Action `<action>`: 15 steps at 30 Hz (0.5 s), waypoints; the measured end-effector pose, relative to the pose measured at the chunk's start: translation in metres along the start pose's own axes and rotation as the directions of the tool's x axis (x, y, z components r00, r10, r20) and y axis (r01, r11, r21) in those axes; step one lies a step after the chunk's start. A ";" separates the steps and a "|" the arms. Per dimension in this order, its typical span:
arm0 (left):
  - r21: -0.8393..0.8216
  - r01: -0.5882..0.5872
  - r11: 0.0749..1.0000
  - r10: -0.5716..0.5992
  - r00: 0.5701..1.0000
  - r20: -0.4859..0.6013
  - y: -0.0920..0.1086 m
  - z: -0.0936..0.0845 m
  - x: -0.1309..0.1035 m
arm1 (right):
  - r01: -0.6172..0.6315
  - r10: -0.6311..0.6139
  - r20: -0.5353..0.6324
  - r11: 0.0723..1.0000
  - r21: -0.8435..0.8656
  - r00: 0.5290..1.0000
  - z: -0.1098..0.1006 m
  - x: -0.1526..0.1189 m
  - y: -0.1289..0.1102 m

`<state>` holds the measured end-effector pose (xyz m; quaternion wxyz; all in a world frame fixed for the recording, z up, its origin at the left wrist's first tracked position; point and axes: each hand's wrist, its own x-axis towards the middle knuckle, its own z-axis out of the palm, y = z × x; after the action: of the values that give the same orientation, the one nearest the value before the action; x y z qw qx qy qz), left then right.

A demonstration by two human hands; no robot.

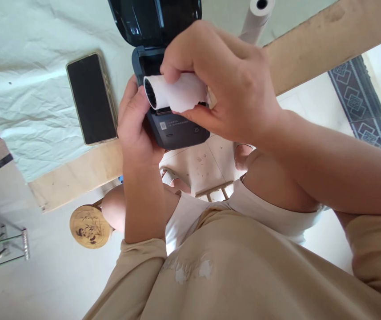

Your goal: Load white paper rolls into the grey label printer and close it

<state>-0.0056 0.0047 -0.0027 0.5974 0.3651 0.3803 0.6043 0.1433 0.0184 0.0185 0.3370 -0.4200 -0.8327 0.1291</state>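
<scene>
A small dark receipt printer (180, 130) has its glossy black lid (153, 22) swung up, away from me. My left hand (138, 124) is closed around the printer's left side, thumb near the opening. Over the open compartment, my right hand (223, 80) grips a white paper roll (180, 91) between thumb and fingers. The roll lies sideways, its dark hollow end facing left, and some of its paper hangs loose at the front. My fingers hide part of the compartment, so I cannot tell how deep the roll sits.
A phone with a dark screen (92, 98) lies on the pale green tablecloth (43, 40). Another white paper roll (258, 18) stands behind my right hand. The wooden table edge (83, 173) runs in front of me. A round wooden stool (90, 226) and a metal rack (6, 249) are at lower left.
</scene>
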 end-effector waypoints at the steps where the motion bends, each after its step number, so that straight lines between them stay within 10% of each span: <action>1: -0.009 -0.003 1.000 0.003 1.000 0.006 0.000 0.000 0.000 | -0.004 0.003 -0.007 0.999 -0.046 1.000 0.000 0.001 -0.002; 15: -0.008 0.016 1.000 -0.015 0.989 0.150 -0.004 -0.007 0.000 | 0.144 -0.144 -0.078 0.990 -0.009 0.986 -0.001 -0.001 0.014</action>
<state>-0.0099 0.0050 -0.0098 0.6307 0.4040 0.3343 0.5721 0.1528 0.0259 0.0118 0.3772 -0.3639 -0.8472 0.0865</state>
